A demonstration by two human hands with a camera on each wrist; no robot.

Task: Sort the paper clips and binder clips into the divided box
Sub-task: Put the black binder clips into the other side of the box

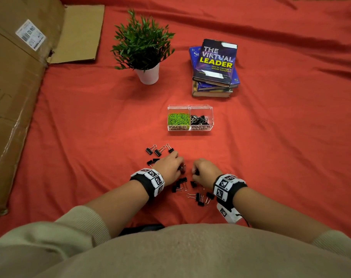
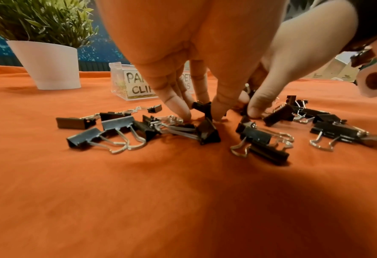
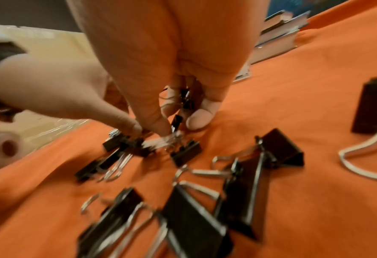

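The clear divided box (image 1: 200,128) stands mid-cloth, with green paper clips (image 1: 178,118) in its left cell and black binder clips (image 1: 199,119) in its right. Several loose black binder clips (image 1: 159,151) lie on the orange cloth around both hands. My left hand (image 1: 179,167) reaches down to the cloth, fingertips pinching a small binder clip (image 2: 203,106). My right hand (image 1: 194,173) is just to its right, fingers curled around a few binder clips (image 3: 186,101) with their wire handles showing. More clips (image 3: 192,223) lie near my right wrist.
A potted plant (image 1: 144,47) in a white pot stands beyond the box to the left, and a stack of books (image 1: 214,67) to the right. A large cardboard box (image 1: 16,87) lines the left edge. Orange cloth (image 1: 280,137) covers the whole surface.
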